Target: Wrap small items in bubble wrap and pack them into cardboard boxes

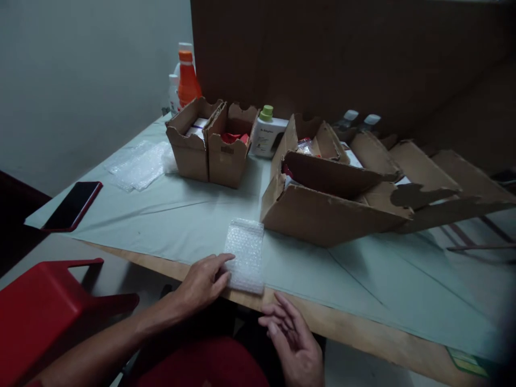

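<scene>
A clear bubble-wrap pouch lies flat at the front edge of the table, its lower end near the wooden rim. My left hand rests beside it, with index finger and thumb apart and touching the pouch's left side; the other fingers are partly hidden. Just off the table's edge, below the pouch's lower right corner, I see my right hand. It is turned palm inward, its fingers loosely bent and apart, with nothing in it.
Cardboard bins stand to the right, and two smaller boxes at the back. Between them is a white bottle. More bubble wrap and a phone lie left. An orange bottle stands behind; a red stool is lower left.
</scene>
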Available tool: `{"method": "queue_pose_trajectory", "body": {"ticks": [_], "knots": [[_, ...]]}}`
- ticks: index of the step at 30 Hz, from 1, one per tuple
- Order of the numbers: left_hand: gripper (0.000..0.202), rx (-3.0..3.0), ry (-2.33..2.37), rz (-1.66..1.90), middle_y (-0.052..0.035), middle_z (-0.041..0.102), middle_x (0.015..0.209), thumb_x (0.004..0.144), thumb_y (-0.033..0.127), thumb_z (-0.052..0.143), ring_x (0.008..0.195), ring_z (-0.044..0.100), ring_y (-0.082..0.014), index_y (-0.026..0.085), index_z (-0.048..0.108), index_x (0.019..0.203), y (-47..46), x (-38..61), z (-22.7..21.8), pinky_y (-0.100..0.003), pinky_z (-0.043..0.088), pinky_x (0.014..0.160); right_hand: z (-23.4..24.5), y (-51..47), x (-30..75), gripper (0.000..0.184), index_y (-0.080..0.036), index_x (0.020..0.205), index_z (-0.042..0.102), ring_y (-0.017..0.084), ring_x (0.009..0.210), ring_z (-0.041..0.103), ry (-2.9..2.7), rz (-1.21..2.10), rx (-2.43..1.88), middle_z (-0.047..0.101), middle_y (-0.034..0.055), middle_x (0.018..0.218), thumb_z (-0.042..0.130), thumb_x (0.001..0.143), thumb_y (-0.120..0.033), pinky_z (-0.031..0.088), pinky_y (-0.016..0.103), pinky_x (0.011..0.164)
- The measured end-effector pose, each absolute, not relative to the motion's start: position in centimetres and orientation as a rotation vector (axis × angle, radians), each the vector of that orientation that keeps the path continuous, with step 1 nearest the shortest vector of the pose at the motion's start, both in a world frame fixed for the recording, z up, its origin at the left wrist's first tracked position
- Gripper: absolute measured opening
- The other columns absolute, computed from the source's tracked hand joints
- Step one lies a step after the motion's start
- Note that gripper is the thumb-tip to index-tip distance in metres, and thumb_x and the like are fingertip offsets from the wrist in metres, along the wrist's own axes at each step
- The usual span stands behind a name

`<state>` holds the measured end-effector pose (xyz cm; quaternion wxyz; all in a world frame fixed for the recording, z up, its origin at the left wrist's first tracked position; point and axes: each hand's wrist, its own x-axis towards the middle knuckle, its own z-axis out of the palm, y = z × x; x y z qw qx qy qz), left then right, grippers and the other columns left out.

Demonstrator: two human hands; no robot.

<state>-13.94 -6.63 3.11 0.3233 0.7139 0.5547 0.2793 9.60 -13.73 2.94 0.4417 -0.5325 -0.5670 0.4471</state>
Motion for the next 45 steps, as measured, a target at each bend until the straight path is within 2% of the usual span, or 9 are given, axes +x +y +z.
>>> {"method": "queue_pose_trajectory", "body": {"ticks": [4, 7, 13, 17, 22, 27, 34, 40, 45], "knots": [[0.044, 1.907, 1.541, 0.632, -0.0044, 0.072, 0.09, 0.087, 0.021, 0.056, 0.078, 0.066, -0.0198, 0.018, 0.06, 0.131, -6.0, -13.6, 3.3, -0.033, 0.052, 0.077, 2.4, -11.7, 8.9, 0.041, -0.024, 0.13, 0.062, 0.025, 0.116, 0.062, -2.029, 0.225, -1.215, 0.069, 0.0101, 0.124, 0.057, 0.091, -0.011, 0.048, 0.041, 0.096], [0.043, 1.952, 1.581, 0.614, -0.0048, 0.072, 0.09, 0.088, 0.022, 0.057, 0.077, 0.065, -0.0199, 0.018, 0.059, 0.131, -6.3, -13.5, 3.6, -0.034, 0.053, 0.076, 2.2, -9.6, 7.8, 0.037, -0.02, 0.125, 0.064, 0.027, 0.127, 0.054, -2.241, 0.027, -1.193, 0.065, 0.0111, 0.133, 0.053, 0.092, -0.008, 0.044, 0.043, 0.098], [0.037, 2.23, 1.436, 0.786, -0.0128, 0.066, 0.118, 0.088, 0.024, 0.062, 0.107, 0.059, -0.0272, 0.02, 0.061, 0.125, -8.7, -14.3, 4.2, -0.044, 0.05, 0.093, 3.0, -8.2, 7.4, 0.035, -0.02, 0.115, 0.066, 0.022, 0.109, 0.063, -2.277, 0.216, -1.099, 0.074, 0.0062, 0.113, 0.048, 0.091, -0.002, 0.043, 0.041, 0.095], [0.029, 2.18, 1.361, 0.776, -0.0072, 0.07, 0.094, 0.09, 0.012, 0.052, 0.09, 0.061, -0.0223, 0.021, 0.066, 0.114, -8.9, -14.5, 4.1, -0.039, 0.05, 0.083, 4.0, -7.7, 7.4, 0.026, -0.021, 0.11, 0.066, 0.018, 0.082, 0.066, -2.226, 0.451, -1.108, 0.075, 0.0051, 0.093, 0.045, 0.097, -0.011, 0.048, 0.036, 0.079], [0.032, 2.077, 1.57, 0.737, -0.0061, 0.069, 0.088, 0.088, 0.018, 0.058, 0.08, 0.061, -0.0219, 0.017, 0.064, 0.119, -7.0, -14.4, 3.3, -0.039, 0.05, 0.078, 3.9, -7.0, 7.5, 0.028, -0.021, 0.124, 0.06, 0.024, 0.107, 0.062, -2.121, 0.186, -1.195, 0.07, 0.0104, 0.116, 0.052, 0.097, -0.017, 0.047, 0.04, 0.089], [0.032, 2.19, 1.623, 0.764, -0.0105, 0.067, 0.105, 0.089, 0.02, 0.06, 0.096, 0.061, -0.0257, 0.018, 0.063, 0.121, -6.0, -14.4, 2.8, -0.042, 0.051, 0.086, 3.4, -7.2, 7.3, 0.035, -0.022, 0.128, 0.059, 0.027, 0.12, 0.056, -2.321, 0.119, -1.171, 0.064, 0.0118, 0.129, 0.053, 0.094, -0.015, 0.044, 0.044, 0.096], [0.037, 2.334, 1.36, 0.895, -0.0148, 0.057, 0.134, 0.087, 0.027, 0.068, 0.123, 0.052, -0.0304, 0.02, 0.06, 0.123, -7.0, -15.3, 3.0, -0.048, 0.045, 0.102, 3.2, -6.9, 6.5, 0.024, -0.021, 0.115, 0.064, 0.026, 0.11, 0.059, -2.308, 0.141, -1.179, 0.07, 0.0092, 0.111, 0.053, 0.095, -0.016, 0.042, 0.044, 0.095], [0.029, 2.268, 1.207, 0.891, -0.0081, 0.071, 0.099, 0.088, 0.011, 0.056, 0.098, 0.061, -0.0232, 0.019, 0.064, 0.115, -6.5, -14.9, 3.7, -0.042, 0.048, 0.09, 3.5, -7.3, 7.4, 0.022, -0.022, 0.112, 0.065, 0.02, 0.089, 0.064, -2.186, 0.257, -1.13, 0.073, 0.0047, 0.094, 0.051, 0.096, -0.015, 0.045, 0.038, 0.085], [0.033, 2.278, 1.418, 0.676, -0.0075, 0.069, 0.09, 0.09, 0.021, 0.058, 0.087, 0.06, -0.0239, 0.017, 0.062, 0.122, -4.4, -13.6, 3.8, -0.04, 0.049, 0.081, 3.6, -7.8, 8.0, 0.033, -0.02, 0.126, 0.06, 0.025, 0.108, 0.06, -2.158, 0.046, -1.223, 0.069, 0.0107, 0.116, 0.055, 0.094, -0.018, 0.044, 0.041, 0.092]]}}
